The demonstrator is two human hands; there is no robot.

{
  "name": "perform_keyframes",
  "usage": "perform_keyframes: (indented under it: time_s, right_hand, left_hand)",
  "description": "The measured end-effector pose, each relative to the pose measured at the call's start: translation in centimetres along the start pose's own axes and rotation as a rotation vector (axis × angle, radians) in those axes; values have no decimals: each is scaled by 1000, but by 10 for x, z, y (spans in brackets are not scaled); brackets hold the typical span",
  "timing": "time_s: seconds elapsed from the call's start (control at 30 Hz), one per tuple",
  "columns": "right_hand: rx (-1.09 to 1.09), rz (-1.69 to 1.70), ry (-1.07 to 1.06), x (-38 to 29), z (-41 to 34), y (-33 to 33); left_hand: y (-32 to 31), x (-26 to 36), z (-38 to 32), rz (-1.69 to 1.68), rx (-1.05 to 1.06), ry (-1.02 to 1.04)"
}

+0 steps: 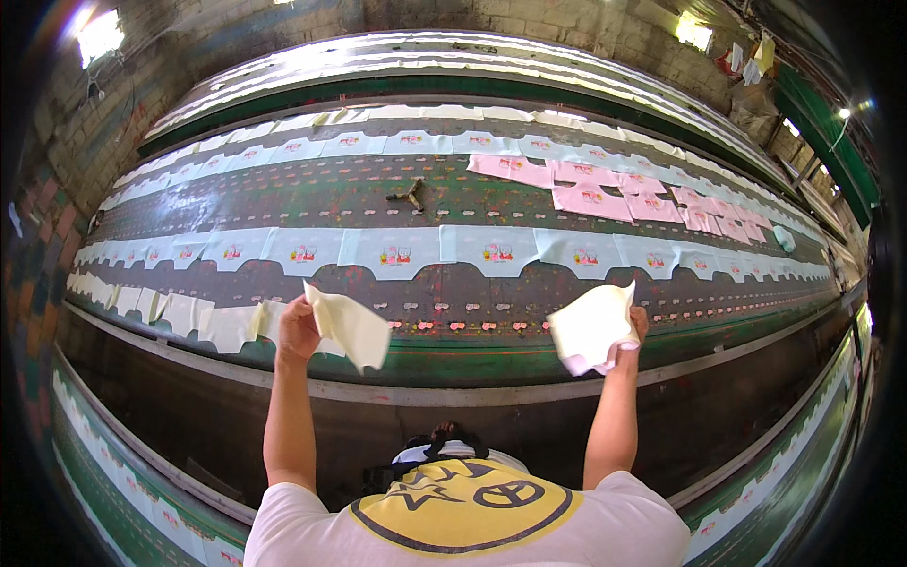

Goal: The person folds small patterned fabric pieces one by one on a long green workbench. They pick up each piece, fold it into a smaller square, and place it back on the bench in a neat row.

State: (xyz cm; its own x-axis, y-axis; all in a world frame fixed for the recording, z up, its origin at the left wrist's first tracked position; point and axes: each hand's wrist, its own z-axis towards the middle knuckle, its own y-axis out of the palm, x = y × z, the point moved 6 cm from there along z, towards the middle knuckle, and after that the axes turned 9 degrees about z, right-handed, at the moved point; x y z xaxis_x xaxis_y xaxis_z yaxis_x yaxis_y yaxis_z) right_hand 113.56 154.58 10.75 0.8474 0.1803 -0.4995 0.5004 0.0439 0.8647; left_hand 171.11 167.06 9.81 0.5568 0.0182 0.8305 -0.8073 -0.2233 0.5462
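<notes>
My left hand (298,330) pinches one cream fabric piece (352,327) by its edge, and the cloth hangs to the right above the near side of a long printing table (496,347). In my right hand (639,326) is a small stack of cream fabric pieces (592,320), its lower edges curled. Left of and behind my left hand, a row of cream fabric pieces (230,327) lies along the table's near edge. Beyond both hands runs a row of light blue fabric pieces (399,253) printed with cartoon figures.
Pink printed fabric pieces (592,200) overlap at the right of the table. A dark three-armed object (407,195) lies mid-table. Farther back is another light blue row (418,144). A raised rail (439,394) borders the near edge. More tables (142,489) stand behind me.
</notes>
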Motion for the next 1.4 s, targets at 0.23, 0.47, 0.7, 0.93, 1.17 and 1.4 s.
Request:
perform_keyframes:
  time_s: [0.23,0.47,0.7,0.93,1.17,1.4]
  right_hand:
    - [-49,-486,-82,42,19,-21]
    - [-320,-1695,-303,239,28,-22]
    - [-168,-1288,-23,217,23,-36]
    - [176,-537,75,130,28,-97]
    - [170,-40,-251,-92,18,-121]
    - [157,-38,-116,-214,17,-125]
  left_hand:
    - [31,-40,44,264,-133,-137]
    - [87,-187,52,1396,-331,-200]
    - [116,-225,27,1094,-569,-152]
    - [131,-249,42,1178,-375,-406]
    - [207,-260,68,1181,-296,-305]
    - [345,-362,77,1070,-356,-186]
